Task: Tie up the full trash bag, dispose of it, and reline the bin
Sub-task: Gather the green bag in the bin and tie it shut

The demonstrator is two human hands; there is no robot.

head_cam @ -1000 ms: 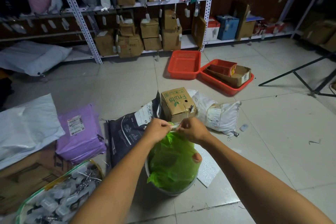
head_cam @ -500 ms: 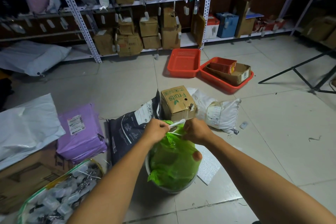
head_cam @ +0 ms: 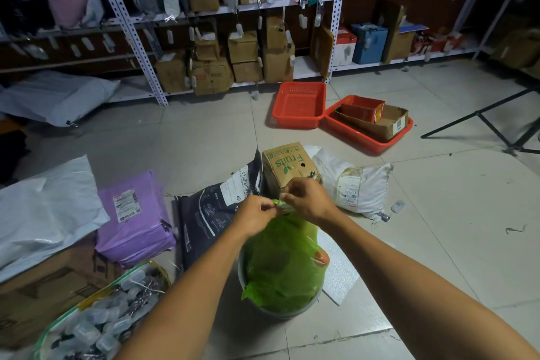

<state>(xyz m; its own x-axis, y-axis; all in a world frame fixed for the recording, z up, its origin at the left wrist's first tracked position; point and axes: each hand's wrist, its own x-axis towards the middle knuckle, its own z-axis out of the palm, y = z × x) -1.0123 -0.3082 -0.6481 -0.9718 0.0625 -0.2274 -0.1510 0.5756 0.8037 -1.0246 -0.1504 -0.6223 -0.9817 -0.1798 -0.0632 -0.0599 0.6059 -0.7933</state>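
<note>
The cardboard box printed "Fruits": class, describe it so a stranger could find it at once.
Start at the green trash bag that both hands are tying in the bin on the tiled floor. Just beyond the hands stands the cardboard box, between a dark mailer and a white sack. Only it carries green "Fruits" lettering.

The pale tiled floor (head_cam: 438, 213) carries a grey bin (head_cam: 277, 311), a purple parcel (head_cam: 134, 219), a dark mailer bag (head_cam: 210, 213), a "Fruits" carton (head_cam: 285, 166), a white sack (head_cam: 359, 187) and two red trays (head_cam: 298, 104) touching side by side.
</note>
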